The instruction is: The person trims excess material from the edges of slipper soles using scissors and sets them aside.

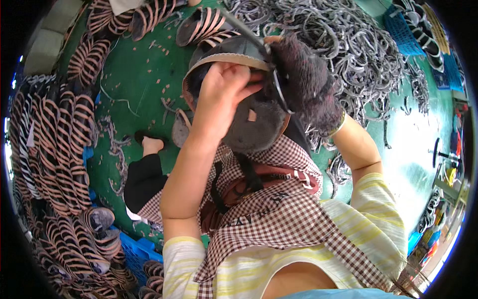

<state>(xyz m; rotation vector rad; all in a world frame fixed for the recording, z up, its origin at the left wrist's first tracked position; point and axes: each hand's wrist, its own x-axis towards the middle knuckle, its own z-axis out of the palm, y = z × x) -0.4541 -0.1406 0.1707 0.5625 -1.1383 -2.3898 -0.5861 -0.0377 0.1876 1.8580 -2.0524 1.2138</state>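
Observation:
Over my lap is a black shoe (231, 47) with a tan edge strip round its rim. My left hand (224, 84) reaches into its opening, fingers curled against the inside near the rim. At the shoe's right end, my right hand (304, 74) wears a dark, fuzzy, worn glove and is closed, thumb showing by the rim. A thin, shiny, curved blade-like piece (282, 94) shows beside the glove; what the right fingers grip is hidden. A grey strip (241, 24) runs up and left from there. Below lies a dusty dark rounded surface (249, 132) bearing a small tan scrap (252, 115).
Grey trimmings (348, 50) are heaped beyond my right hand. Stacked black shoes with tan bands (55, 144) fill the left side. Small scraps litter the green floor (132, 74). Blue crates stand at lower left (142, 254) and far right (406, 37).

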